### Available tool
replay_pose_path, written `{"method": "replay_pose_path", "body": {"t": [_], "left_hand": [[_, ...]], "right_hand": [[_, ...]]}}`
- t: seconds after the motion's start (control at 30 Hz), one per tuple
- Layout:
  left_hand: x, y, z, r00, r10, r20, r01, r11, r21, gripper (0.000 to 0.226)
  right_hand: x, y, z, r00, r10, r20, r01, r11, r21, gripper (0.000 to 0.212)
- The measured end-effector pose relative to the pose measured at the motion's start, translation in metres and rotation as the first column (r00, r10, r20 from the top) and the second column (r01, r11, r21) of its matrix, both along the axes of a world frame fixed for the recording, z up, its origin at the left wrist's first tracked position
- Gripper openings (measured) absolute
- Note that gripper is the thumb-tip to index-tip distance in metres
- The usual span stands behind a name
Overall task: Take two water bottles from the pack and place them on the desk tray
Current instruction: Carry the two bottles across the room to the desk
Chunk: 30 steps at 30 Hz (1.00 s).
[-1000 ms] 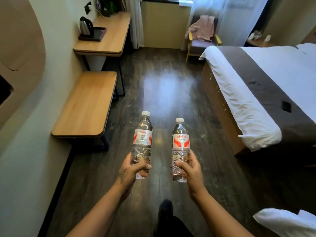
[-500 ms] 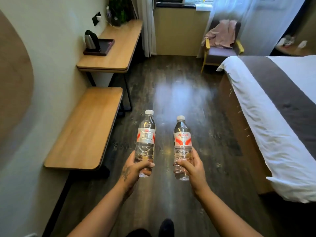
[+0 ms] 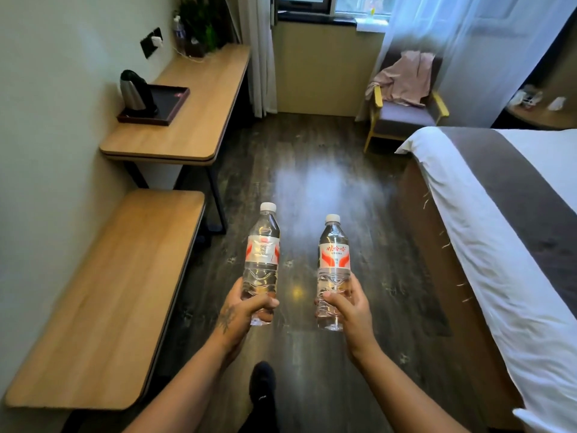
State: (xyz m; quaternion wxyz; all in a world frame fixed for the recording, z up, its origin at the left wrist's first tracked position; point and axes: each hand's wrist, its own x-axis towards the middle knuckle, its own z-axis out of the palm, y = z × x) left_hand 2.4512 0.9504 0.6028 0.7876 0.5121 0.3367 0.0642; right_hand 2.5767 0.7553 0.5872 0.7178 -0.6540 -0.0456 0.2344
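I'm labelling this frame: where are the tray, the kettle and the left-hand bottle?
tray (image 3: 171, 100): head view, bare dark floor.
kettle (image 3: 132, 94): head view, metal body.
left-hand bottle (image 3: 262, 250): head view, label.

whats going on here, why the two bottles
A person is carrying two capped water bottles upright over the floor, the left bottle in the left hand and the right bottle in the right hand. The tray lies ahead on the desk, with only a kettle on it. Neither bottle is placed yet.
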Motion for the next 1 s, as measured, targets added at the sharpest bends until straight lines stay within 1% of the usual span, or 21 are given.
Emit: {"method": "replay_pose_path", "body": {"t": [0.07, 0.17, 0.23, 0.37, 0.5, 0.67, 0.77, 0.87, 1.0], "left_hand": [[0.039, 0.029, 0.003, 1.0, -0.027, -0.003, 0.027, 1.0, -0.015, 0.079], [0.098, 0.076, 0.008, 0.999, -0.04, -0.002, 0.04, 0.999, -0.01, 0.08], [0.135, 0.104, 0.011, 0.998, -0.069, -0.007, 0.069, 0.998, 0.009, 0.078], [0.203, 0.148, 0.015, 0.997, -0.073, 0.002, 0.073, 0.997, 0.018, 0.065], [0.275, 0.186, 0.014, 0.998, -0.067, 0.019, 0.067, 0.998, 0.004, 0.061], [0.379, 0.229, 0.005, 1.0, -0.009, 0.015, 0.009, 1.0, 0.024, 0.064], [0.441, 0.257, 0.002, 1.0, 0.004, -0.011, -0.003, 1.0, 0.03, 0.07], [0.499, 0.284, 0.004, 0.999, 0.034, -0.035, -0.033, 0.999, 0.04, 0.079], [0.566, 0.321, 0.001, 0.997, 0.073, -0.038, -0.072, 0.997, 0.043, 0.081]], "right_hand": [[0.033, 0.028, -0.002, 1.0, -0.012, -0.003, 0.012, 1.0, -0.016, 0.064], [0.086, 0.075, 0.004, 0.999, -0.038, -0.003, 0.038, 0.999, -0.011, 0.073], [0.116, 0.103, 0.01, 0.999, -0.046, -0.004, 0.046, 0.999, -0.013, 0.074], [0.183, 0.146, 0.012, 0.999, -0.049, -0.02, 0.049, 0.999, 0.001, 0.061], [0.255, 0.185, 0.012, 0.999, -0.046, -0.015, 0.047, 0.999, 0.015, 0.071], [0.364, 0.227, -0.006, 1.0, -0.014, -0.016, 0.014, 1.0, 0.021, 0.062], [0.431, 0.252, -0.01, 0.999, 0.027, -0.025, -0.026, 1.0, 0.008, 0.062], [0.499, 0.275, -0.008, 0.998, 0.036, -0.057, -0.033, 0.999, 0.038, 0.063], [0.577, 0.31, -0.006, 0.996, 0.077, -0.05, -0.077, 0.997, 0.011, 0.051]]}}
